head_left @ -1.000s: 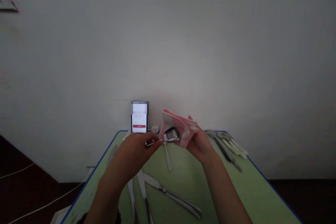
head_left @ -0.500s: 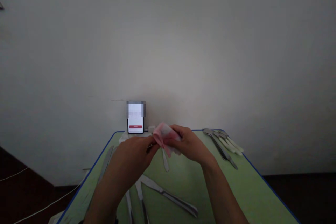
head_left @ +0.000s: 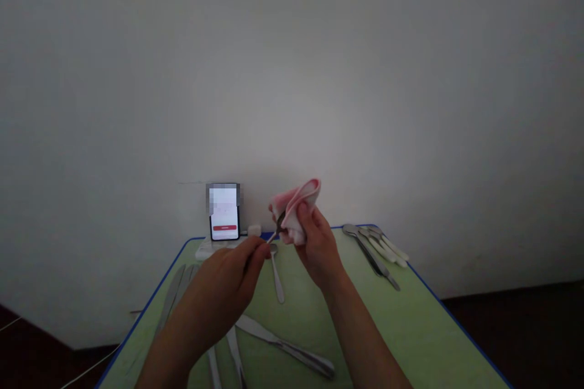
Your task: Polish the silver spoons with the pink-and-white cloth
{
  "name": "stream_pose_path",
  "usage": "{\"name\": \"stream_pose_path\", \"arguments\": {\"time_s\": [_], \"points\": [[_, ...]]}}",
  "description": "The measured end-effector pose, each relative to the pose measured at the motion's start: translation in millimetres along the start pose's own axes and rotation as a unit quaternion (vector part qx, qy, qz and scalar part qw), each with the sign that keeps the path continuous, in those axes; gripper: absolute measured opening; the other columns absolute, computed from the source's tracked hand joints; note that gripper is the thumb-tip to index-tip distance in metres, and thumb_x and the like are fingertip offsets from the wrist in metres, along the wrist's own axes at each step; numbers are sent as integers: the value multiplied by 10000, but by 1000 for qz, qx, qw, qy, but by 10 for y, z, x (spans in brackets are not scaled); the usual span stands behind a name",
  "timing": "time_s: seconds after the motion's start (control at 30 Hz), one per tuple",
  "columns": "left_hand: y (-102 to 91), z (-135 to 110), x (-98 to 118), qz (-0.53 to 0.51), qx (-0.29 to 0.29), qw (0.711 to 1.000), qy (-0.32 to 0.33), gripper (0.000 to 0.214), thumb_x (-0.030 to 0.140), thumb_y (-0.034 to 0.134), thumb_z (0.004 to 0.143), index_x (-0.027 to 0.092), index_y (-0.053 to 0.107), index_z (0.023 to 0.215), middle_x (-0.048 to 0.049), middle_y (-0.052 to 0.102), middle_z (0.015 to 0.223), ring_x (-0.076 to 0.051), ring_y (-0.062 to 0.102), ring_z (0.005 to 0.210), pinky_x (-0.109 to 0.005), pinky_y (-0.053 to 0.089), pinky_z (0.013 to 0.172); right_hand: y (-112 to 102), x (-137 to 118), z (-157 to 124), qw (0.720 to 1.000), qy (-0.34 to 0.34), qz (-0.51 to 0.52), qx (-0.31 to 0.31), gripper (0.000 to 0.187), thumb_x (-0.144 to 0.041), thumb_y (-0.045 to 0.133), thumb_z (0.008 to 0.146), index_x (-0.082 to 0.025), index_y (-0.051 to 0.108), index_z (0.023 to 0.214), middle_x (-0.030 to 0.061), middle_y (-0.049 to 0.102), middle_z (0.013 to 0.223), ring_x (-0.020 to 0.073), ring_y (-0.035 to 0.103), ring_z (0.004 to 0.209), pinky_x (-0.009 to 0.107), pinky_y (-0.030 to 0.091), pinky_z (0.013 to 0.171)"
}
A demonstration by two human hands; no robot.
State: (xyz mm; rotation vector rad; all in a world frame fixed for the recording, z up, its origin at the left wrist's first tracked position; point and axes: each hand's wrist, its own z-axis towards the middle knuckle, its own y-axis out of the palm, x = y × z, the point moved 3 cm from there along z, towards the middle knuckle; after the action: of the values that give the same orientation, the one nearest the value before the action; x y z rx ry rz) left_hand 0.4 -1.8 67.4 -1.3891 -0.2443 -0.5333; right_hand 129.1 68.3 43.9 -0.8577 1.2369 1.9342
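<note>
My left hand (head_left: 239, 270) is closed in a pinch on the thin handle of a spoon (head_left: 281, 221), whose dark bowl end points up and right. A folded pink and white cloth (head_left: 296, 209) is held in my right hand (head_left: 319, 243), thumb on its near face and fingers behind. The cloth lies open around the spoon's head and partly hides it. Below the hands, a small spoon (head_left: 277, 276) rests on the green table (head_left: 387, 340). Closer to me lies a table knife (head_left: 287, 346), with more knives beside my left forearm.
At the back left a lit phone (head_left: 225, 213) leans upright on a white box (head_left: 205, 248), with a white plug (head_left: 254, 230) beside it. Large spoons (head_left: 371, 252) and white-handled cutlery (head_left: 387, 249) lie at the back right. A wall stands behind the table.
My right hand has raised and turned the cloth, opening it away from the spoon, whose head now shows. My left hand keeps its pinch. The view has shifted slightly.
</note>
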Motion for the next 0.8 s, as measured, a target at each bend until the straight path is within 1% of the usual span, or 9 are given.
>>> {"name": "stream_pose_path", "arguments": {"time_s": [0.07, 0.13, 0.23, 0.33, 0.4, 0.53, 0.63, 0.7, 0.8], "points": [[-9, 2, -16, 9, 20, 1000, -6, 354, 397, 253, 909, 224, 556, 851, -25, 661, 722, -190, 610, 663, -260, 365, 615, 17, 42, 8, 994, 20, 102, 23, 259, -446, 559, 794, -210, 608, 891, -9, 623, 758, 116, 532, 650, 228, 425, 585], [-36, -9, -37, 5, 39, 999, -8, 367, 418, 263, 904, 222, 570, 856, -29, 676, 749, -189, 617, 679, -256, 372, 619, 4, 48, 25, 987, 40, 155, 28, 257, -434, 583, 776, -202, 624, 880, -7, 632, 776, 123, 556, 699, 247, 457, 665], [-80, -35, -51, -16, 58, 998, -13, 381, 444, 282, 895, 222, 590, 861, -33, 696, 797, -183, 627, 691, -250, 385, 620, -63, 31, 62, 984, 72, 158, 36, 245, -374, 606, 763, -179, 643, 908, 16, 663, 867, 133, 583, 776, 261, 462, 749], [-80, -34, -51, -18, 51, 998, -23, 385, 450, 287, 894, 222, 597, 866, -37, 702, 806, -188, 635, 699, -254, 394, 630, -94, 7, 78, 983, 93, 148, 51, 219, -350, 618, 747, -184, 650, 887, 13, 677, 886, 136, 595, 793, 251, 461, 741], [-56, -15, -54, -3, 41, 999, -29, 375, 431, 287, 897, 223, 598, 865, -42, 703, 803, -195, 641, 719, -260, 397, 649, -41, -26, 56, 982, 104, 153, 27, 268, -435, 593, 752, -204, 648, 876, 11, 681, 859, 152, 605, 791, 267, 469, 711], [-24, 23, -76, 13, 44, 998, -35, 375, 396, 274, 901, 220, 604, 863, -45, 700, 787, -201, 644, 747, -259, 396, 660, 111, -126, -47, 985, 96, 130, -59, 513, -650, 476, 740, -229, 634, 986, 38, 676, 905, 195, 610, 872, 306, 478, 717], [-32, 17, -89, -8, 45, 998, -35, 386, 414, 277, 898, 222, 608, 854, -31, 695, 775, -187, 634, 706, -248, 387, 625, 119, -147, -97, 992, 73, 57, -83, 433, -473, 677, 674, -248, 617, 1039, 19, 664, 944, 179, 602, 888, 280, 464, 759], [-39, 5, -84, -24, 40, 998, -30, 386, 418, 283, 896, 220, 610, 842, -23, 689, 762, -177, 623, 683, -243, 380, 609, 74, -115, -97, 995, 81, 32, -57, 360, -350, 725, 656, -232, 634, 984, 8, 666, 906, 158, 606, 843, 261, 458, 757], [-30, 1, -59, -47, 27, 998, -15, 389, 413, 284, 899, 218, 610, 816, -11, 676, 734, -170, 607, 675, -243, 377, 618, 2, -47, -74, 988, 118, 94, 24, 242, -390, 676, 702, -193, 650, 840, 3, 672, 810, 134, 608, 733, 251, 465, 704]]}}
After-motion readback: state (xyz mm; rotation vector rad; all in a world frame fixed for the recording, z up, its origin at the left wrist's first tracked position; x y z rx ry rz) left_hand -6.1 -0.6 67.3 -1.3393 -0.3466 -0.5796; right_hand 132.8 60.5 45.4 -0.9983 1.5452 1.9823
